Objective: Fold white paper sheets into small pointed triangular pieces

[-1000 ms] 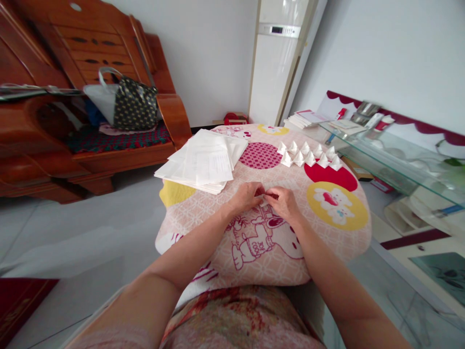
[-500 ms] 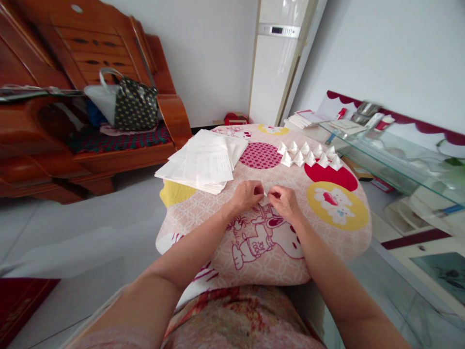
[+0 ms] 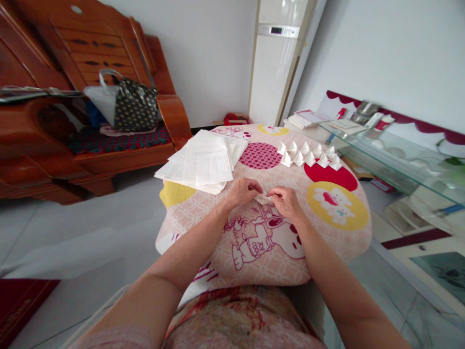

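Note:
Between my two hands is a small piece of folded white paper (image 3: 262,198), low over the patterned tablecloth (image 3: 214,242). My left hand (image 3: 246,192) pinches its left side with curled fingers. At its right edge, my right hand (image 3: 286,200) holds it between thumb and forefinger. The fingers cover part of the paper, so its full shape does not show. Beyond my right hand, several small folded white paper pieces (image 3: 309,158) with pointed tips stand in two rows. A stack of white paper sheets (image 3: 209,162) lies past my left hand.
A glass-topped table (image 3: 392,165) stands close on the right, with metal containers (image 3: 365,114) and papers on it. On the left is a wooden sofa (image 3: 134,160) bearing a dark patterned bag (image 3: 134,104). A tall white cabinet-like unit (image 3: 272,72) stands behind.
My hands have moved slightly apart, the left one a little to the left. More of the folded paper shows between them now.

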Motion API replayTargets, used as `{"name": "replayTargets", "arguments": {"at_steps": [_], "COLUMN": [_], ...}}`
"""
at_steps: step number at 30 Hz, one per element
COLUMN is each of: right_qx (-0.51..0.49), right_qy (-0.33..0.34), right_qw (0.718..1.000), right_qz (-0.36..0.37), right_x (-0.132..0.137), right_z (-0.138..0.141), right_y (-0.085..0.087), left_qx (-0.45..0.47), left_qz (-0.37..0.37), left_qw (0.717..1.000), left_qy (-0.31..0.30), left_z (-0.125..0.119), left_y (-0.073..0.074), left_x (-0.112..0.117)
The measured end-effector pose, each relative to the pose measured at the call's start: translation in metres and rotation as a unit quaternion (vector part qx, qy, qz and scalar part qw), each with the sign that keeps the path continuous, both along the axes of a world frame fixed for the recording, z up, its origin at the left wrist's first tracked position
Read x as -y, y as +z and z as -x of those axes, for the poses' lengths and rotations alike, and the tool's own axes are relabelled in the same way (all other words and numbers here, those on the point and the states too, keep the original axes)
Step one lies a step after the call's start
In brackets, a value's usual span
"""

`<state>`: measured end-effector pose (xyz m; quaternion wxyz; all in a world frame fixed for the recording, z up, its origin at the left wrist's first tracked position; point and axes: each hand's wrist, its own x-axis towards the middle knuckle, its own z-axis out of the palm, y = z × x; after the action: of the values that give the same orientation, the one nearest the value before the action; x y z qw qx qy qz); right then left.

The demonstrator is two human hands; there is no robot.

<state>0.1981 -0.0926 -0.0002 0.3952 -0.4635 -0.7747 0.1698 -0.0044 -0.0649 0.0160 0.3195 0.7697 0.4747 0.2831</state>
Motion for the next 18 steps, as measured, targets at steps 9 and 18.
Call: {"name": "replayTargets", "arguments": {"at_steps": [9, 18], "right_qx": [0.009, 0.051], "right_qy": [0.009, 0.014], "right_qw": [1.000, 0.999], "right_qz": [0.003, -0.008], "right_x": [-0.0008, -0.0005], "right_z": [-0.0041, -0.0047], "right_y": [0.0004, 0.0027], "left_qx": [-0.029, -0.063], "left_qz": [-0.035, -0.065], "left_qw": [0.999, 0.995], "left_qy": [-0.005, 0.033], "left_z": [0.0016, 0.0002], "left_y": [-0.0055, 0.0011], "left_x": [-0.0032, 0.0028]}}
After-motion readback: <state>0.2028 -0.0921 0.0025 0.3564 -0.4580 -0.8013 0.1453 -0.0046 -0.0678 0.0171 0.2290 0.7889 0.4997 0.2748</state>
